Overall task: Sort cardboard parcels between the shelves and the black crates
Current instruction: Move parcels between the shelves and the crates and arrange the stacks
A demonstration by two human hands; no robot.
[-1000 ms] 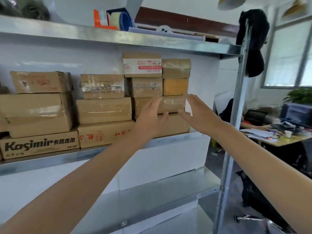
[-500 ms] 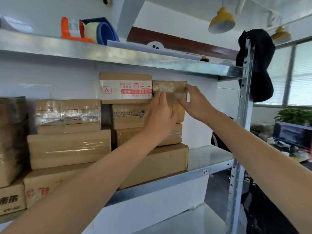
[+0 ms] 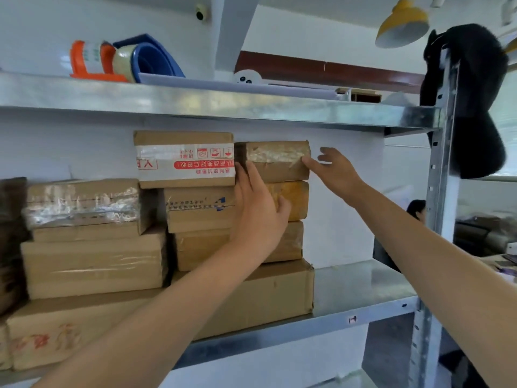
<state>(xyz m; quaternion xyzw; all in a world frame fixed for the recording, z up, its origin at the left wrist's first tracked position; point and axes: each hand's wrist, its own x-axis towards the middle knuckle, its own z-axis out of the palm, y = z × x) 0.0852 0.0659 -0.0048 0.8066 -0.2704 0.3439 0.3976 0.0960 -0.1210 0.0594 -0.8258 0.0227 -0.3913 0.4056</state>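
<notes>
1. Faced a metal shelving unit (image 3: 361, 287) filling the view, backed by a white wall, with the upper shelf (image 3: 223, 107) crossing overhead.
2. Saw cardboard parcels stacked on the middle shelf, most in two plain stacks, with others cut off at the left edge.
3. Noted a large bottom parcel (image 3: 268, 298) lying flat under the right stack, near the shelf's front edge.
4. Noted the left stack (image 3: 92, 267) beside it, topped by a parcel wrapped in shiny film (image 3: 84, 203).
5. Spotted a black garment (image 3: 475, 107) hanging on the right post of the unit.
6. Found a parcel with red and white tape (image 3: 184, 159) at the top of the right stack, on its left half.
7. Found the small top parcel (image 3: 275, 161) just beside it on the right, resting on a yellowish parcel (image 3: 293, 197) and close under the upper shelf.
8. Saw the left hand (image 3: 257, 208) held wide and flat, fingers straight and pointing up, their tips at the small top parcel's left edge and the thumb over the yellowish parcel.
9. Saw the right hand (image 3: 335, 172) spread wide at the same parcel's right end, one digit touching the front corner and the others loose beside it, clasping nothing.
10. Picked out an orange tape dispenser (image 3: 89, 60) and a blue basin (image 3: 151, 60) on the upper shelf.
11. Picked out a yellow lamp (image 3: 402, 23) hanging at upper right.
</notes>
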